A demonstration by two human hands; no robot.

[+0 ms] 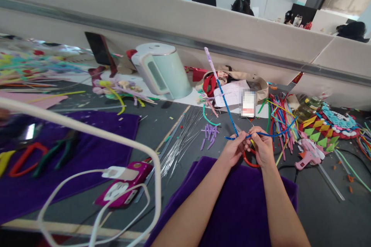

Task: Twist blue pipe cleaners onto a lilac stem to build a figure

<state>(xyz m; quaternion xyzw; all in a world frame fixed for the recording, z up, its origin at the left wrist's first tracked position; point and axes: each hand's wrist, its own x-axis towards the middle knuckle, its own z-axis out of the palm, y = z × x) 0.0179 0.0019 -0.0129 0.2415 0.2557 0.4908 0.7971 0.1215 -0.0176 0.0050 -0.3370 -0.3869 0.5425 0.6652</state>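
Note:
My left hand (235,149) pinches a long stem wrapped in blue pipe cleaner (227,102), which leans up and left and has a fuzzy lilac tip (210,60). Close beside it, my right hand (261,146) has its fingers closed on a loose blue pipe cleaner (285,130) that curves off to the right. The two blue pieces meet between my fingertips, where the exact contact is hidden. Red-handled scissors (251,162) lie just below my hands, partly covered. Purple cloth (237,204) is spread beneath my forearms.
A pale green kettle (174,71) stands behind, left of a beige bag (262,85). Cut purple pieces (210,135) and thin wires (181,139) lie left of my hands. A pink glue gun (310,152) is at right. A white cable (158,185) loops near a magenta power bank (124,185).

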